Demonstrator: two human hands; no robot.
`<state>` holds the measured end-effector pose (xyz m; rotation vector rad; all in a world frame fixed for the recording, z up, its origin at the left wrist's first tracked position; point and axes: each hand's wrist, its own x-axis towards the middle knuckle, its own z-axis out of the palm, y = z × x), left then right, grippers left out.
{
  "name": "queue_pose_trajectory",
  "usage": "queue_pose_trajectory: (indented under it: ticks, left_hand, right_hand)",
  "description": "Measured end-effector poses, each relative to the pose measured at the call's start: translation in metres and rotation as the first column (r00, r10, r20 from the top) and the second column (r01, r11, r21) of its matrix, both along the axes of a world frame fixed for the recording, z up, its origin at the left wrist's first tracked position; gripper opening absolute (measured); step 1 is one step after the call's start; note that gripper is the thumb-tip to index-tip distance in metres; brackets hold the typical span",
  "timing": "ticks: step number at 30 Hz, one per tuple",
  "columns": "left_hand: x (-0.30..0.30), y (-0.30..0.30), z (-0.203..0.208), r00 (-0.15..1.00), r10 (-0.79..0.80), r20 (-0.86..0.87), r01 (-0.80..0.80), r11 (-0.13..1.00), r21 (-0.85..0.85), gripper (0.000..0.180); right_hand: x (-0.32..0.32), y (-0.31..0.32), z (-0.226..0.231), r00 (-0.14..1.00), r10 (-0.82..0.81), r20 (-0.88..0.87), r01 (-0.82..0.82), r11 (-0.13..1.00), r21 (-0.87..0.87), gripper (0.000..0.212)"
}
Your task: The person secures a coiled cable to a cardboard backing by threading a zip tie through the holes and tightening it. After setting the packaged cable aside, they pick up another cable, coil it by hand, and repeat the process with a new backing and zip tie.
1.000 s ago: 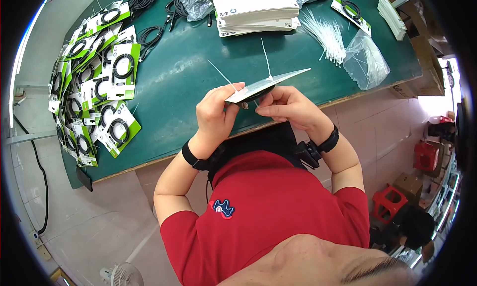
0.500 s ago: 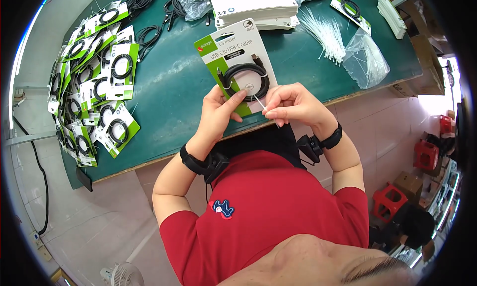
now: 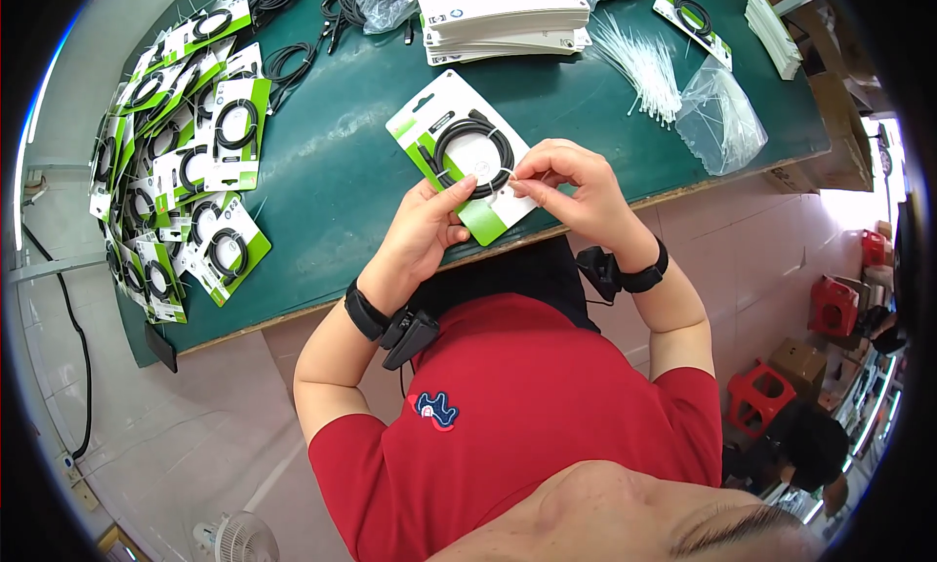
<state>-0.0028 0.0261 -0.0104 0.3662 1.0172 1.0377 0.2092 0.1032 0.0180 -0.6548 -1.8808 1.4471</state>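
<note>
A green-and-white cable card (image 3: 422, 123) lies tilted near the table's front edge. Coiled on its face is a black cable (image 3: 503, 144), with its plug ends on the card and white ties around the coil. My left hand (image 3: 422, 228) grips the card's lower left side, thumb pressed on the front by the coil. At the coil's lower right, the fingers of my right hand (image 3: 571, 183) are pinched together on a thin white cable tie (image 3: 510, 175). Most of that tie is hidden by the fingers.
Finished cable cards (image 3: 220, 181) are heaped on the left of the green table (image 3: 342, 162). Stacked blank cards (image 3: 503, 15) stand at the back, with loose black cables (image 3: 288, 64) to their left. White cable ties (image 3: 639, 69) and a clear plastic bag (image 3: 720, 118) lie at right.
The card has turned and tipped flatter, its top now leaning further left. My right hand has moved slightly up, in against the coil, and the tie's long tail no longer shows.
</note>
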Motion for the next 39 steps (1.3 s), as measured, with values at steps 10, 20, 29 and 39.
queue_pose_trajectory:
  ticks: [10, 20, 29, 39]
  left_hand:
    - [-0.005, 0.001, 0.003, 0.999, 0.020, 0.041, -0.022, 0.999, 0.047, 0.029]
    - [-0.008, 0.003, -0.003, 0.998, 0.053, 0.041, -0.054, 0.998, 0.032, 0.028]
    - [-0.011, 0.004, -0.010, 0.999, 0.025, 0.045, -0.027, 0.999, 0.035, 0.027]
    - [-0.017, 0.000, -0.009, 0.998, 0.029, 0.058, -0.031, 0.999, 0.033, 0.026]
  right_hand:
    - [0.000, 0.001, -0.001, 0.995, 0.080, -0.054, -0.082, 0.996, -0.033, 0.008]
    - [-0.015, -0.001, -0.020, 0.996, -0.078, -0.037, 0.085, 0.959, 0.269, 0.012]
    - [-0.022, -0.003, -0.026, 0.990, -0.140, 0.000, 0.128, 0.906, 0.403, 0.014]
    - [-0.030, -0.005, -0.029, 0.989, -0.148, -0.001, 0.135, 0.892, 0.432, 0.015]
